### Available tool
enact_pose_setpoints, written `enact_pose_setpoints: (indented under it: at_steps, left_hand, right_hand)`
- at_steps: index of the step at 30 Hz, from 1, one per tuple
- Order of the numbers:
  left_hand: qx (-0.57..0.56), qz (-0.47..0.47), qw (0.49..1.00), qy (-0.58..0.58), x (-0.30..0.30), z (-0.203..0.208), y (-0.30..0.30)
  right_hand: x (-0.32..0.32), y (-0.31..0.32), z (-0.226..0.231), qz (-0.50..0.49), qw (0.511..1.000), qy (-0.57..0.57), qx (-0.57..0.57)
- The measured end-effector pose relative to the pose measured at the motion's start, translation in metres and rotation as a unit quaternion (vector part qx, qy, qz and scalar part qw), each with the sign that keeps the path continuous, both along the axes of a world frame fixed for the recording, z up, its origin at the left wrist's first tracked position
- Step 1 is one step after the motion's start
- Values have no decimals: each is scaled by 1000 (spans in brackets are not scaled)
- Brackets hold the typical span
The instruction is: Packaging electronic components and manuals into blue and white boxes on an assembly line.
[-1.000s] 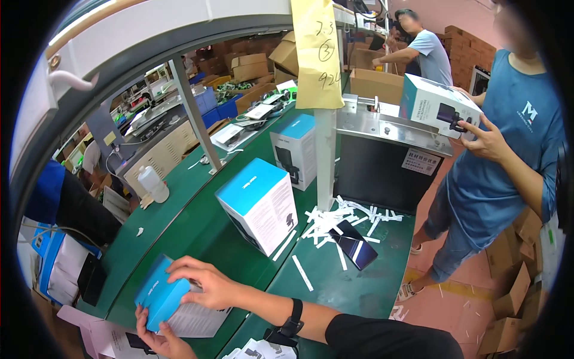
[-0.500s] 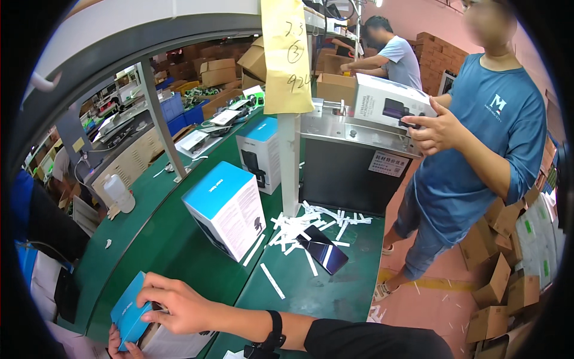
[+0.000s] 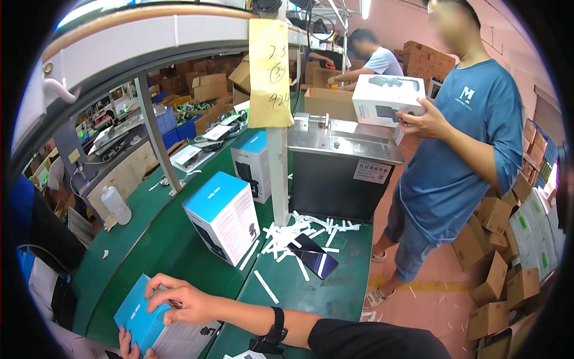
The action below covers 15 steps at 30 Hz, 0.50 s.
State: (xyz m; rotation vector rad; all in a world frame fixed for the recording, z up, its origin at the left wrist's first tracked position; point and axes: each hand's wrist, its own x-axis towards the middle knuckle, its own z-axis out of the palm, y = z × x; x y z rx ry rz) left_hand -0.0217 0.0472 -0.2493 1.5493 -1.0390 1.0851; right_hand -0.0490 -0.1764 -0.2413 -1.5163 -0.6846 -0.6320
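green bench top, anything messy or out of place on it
Yes: white strips lie in a messy heap at the foot of the pale post, with strays nearby. A dark glossy slab lies at the heap's edge, looking odd among scraps.

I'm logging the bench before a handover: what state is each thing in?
Near box: gripped by the left hand, right hand at its top; closure unclear
Middle box: upright, top shut
Far box: upright, top shut
Dark phone-like slab: lying flat
Paper strips: loose, scattered
Bottle: upright
Yellow sheet: hanging
White box: held by a co-worker's hand
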Motion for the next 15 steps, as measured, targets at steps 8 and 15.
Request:
enact_pose_setpoints:
  at_steps: [8, 15]
  left_hand:
    - [131, 68, 987, -68, -22, 14, -6]
    - [88, 79, 992, -30, -15, -7, 7]
  right_hand:
    - [-15, -7, -18, -42, 997, -61, -3]
    - [-13, -5, -6, -51, 987, -126, -80]
